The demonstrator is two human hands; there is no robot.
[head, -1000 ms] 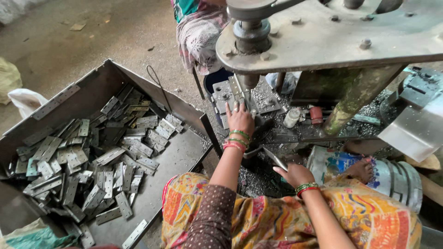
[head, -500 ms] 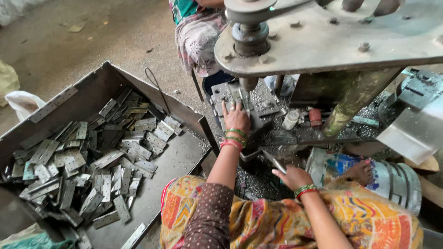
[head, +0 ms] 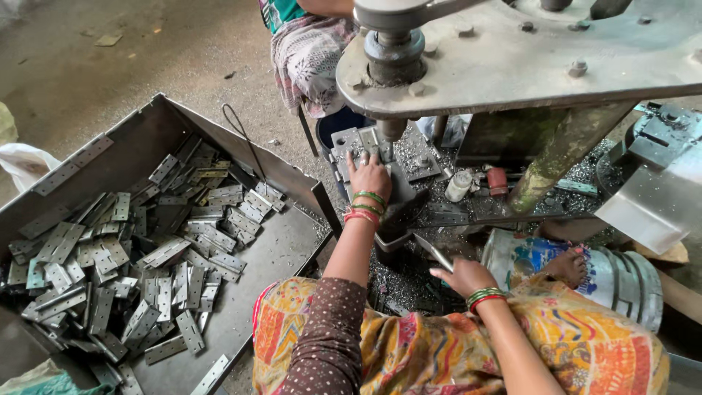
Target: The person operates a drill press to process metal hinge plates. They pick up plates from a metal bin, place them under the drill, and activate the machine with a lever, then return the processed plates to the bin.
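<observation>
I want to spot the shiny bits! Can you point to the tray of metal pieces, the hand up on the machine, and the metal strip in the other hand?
tray (head: pixel 289 245), head view, bare floor.
left hand (head: pixel 371 178), head view, its back.
metal strip (head: pixel 433 252), head view, mid-length.

The left hand (head: pixel 371 178) covers whatever lies on the die block (head: pixel 401 192) beneath it. The press frame (head: pixel 526 55) runs past the top edge.

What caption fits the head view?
Left hand on press die, right hand holding metal strip, hinges tray beside.
</observation>
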